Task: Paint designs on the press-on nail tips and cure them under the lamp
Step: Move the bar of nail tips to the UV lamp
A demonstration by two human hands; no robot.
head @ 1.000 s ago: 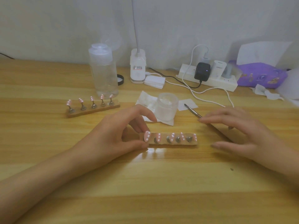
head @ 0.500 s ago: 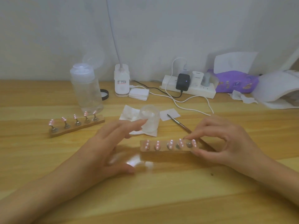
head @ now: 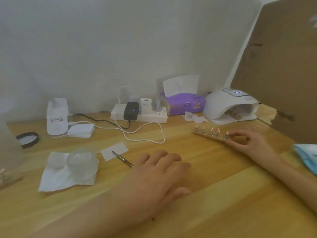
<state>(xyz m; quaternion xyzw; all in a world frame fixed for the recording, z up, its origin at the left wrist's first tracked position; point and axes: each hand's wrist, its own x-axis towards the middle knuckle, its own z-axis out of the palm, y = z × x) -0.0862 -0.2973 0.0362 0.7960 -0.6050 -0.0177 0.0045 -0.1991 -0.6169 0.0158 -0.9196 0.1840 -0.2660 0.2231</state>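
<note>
So that little wooden strip [head: 210,136] carrying the five painted nail tips [head: 211,130] looks super light and stiff, easy to slide or lift with one hand, but I'd guess it tips easily since the nails sit up on small pegs, and the wet paint smudges if anything brushes it. Best place to take it is by the wooden end or long edges, never from above. That's pretty much how the right hand [head: 248,143] has it: fingers [head: 235,134] closed in a pinch on the strip's right end, far right of the table [head: 214,194], just in front of the white curing lamp [head: 230,104], which already seems to have another strip inside. The left hand [head: 159,176] lies flat and relaxed on the table, holding nothing, with the brush [head: 122,158] just beside it. Compared to half a second ago, the strip has traveled from the middle of the table over toward the lamp, the left hand has let go of it, and the view has swung right.
</note>
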